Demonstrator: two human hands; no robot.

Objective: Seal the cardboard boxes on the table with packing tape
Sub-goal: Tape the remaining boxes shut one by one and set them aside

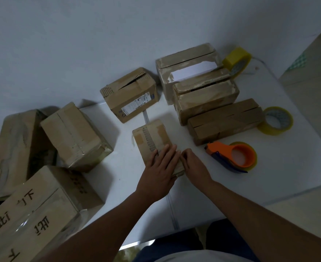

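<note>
The small box [152,142] lies mid-table [269,173]. The left hand [160,167] presses flat on its top, grip released; the right hand [192,165] pinches at its near right edge, probably tape. Rub outward firmly. The orange tape dispenser [235,156] rests just right.

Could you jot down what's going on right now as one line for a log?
step: smoothing tape | left hand: flat on small box | right hand: fingers at box's right edge | tape dispenser: idle on table

Left hand [160,167] flat on small box [152,140], right hand [194,165] at its side
</note>
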